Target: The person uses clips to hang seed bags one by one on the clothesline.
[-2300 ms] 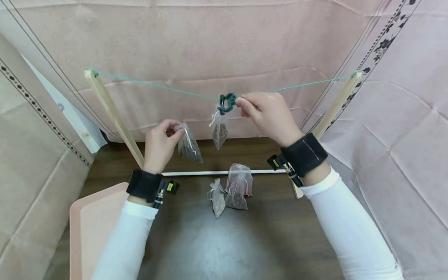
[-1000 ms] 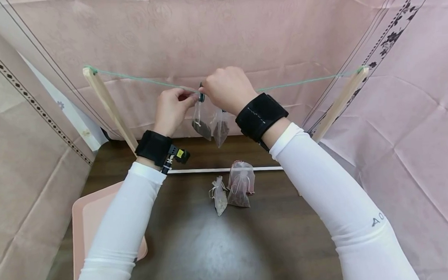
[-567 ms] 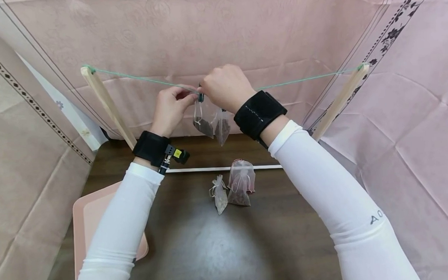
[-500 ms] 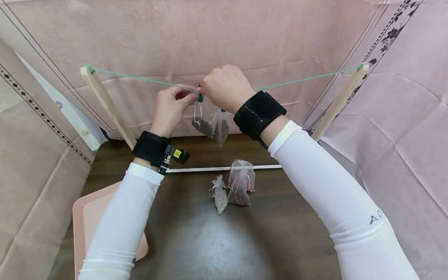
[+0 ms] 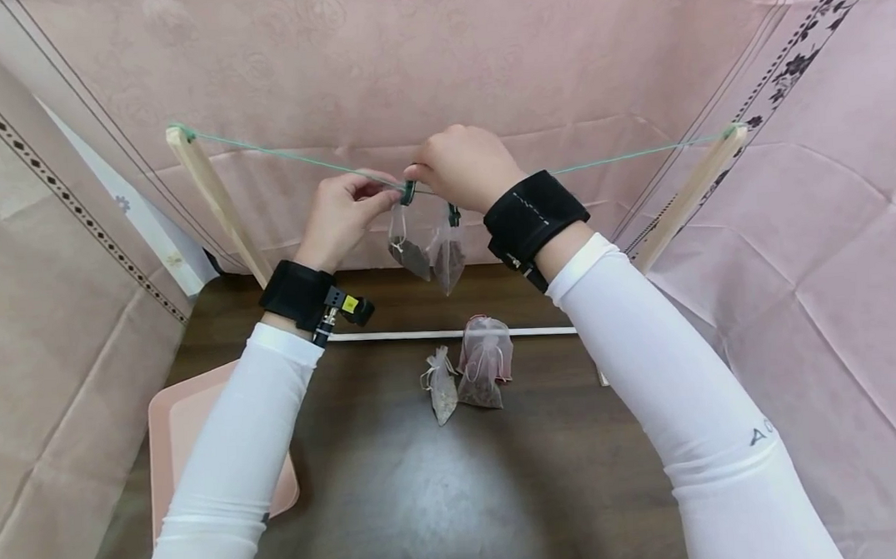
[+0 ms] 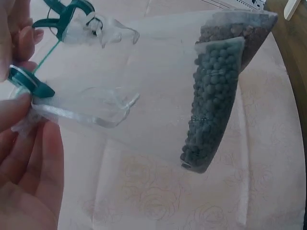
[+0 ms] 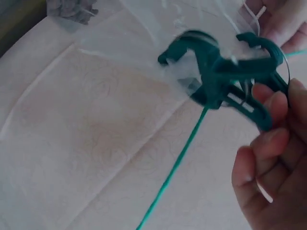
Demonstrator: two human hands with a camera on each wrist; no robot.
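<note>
My left hand (image 5: pixel 338 213) pinches the gathered top of a sheer drawstring pouch (image 6: pixel 213 96) at the green string (image 5: pixel 285 155). Small dark round beads fill the pouch's lower end. A green clip (image 5: pixel 408 193) sits at the pouch's top, right beside my left fingertips. My right hand (image 5: pixel 467 166) holds that clip between thumb and fingers from above. Just to the right, a second sheer pouch (image 5: pixel 449 259) with brownish contents hangs from the string by another green clip (image 7: pixel 211 72). The jaws of the held clip are partly hidden by the fingers.
Two wooden posts (image 5: pixel 215 202) carry the string, joined low down by a white bar (image 5: pixel 398 336). A small pouch (image 5: pixel 443 388) and a larger pouch (image 5: pixel 482 378) lie on the dark table (image 5: pixel 442 496), with something reddish behind. A pink tray (image 5: pixel 160 442) sits at left.
My left hand has brought the pouch up and right to the string, while my right hand has moved left to meet it with a clip. In the last half second both shift only slightly.
</note>
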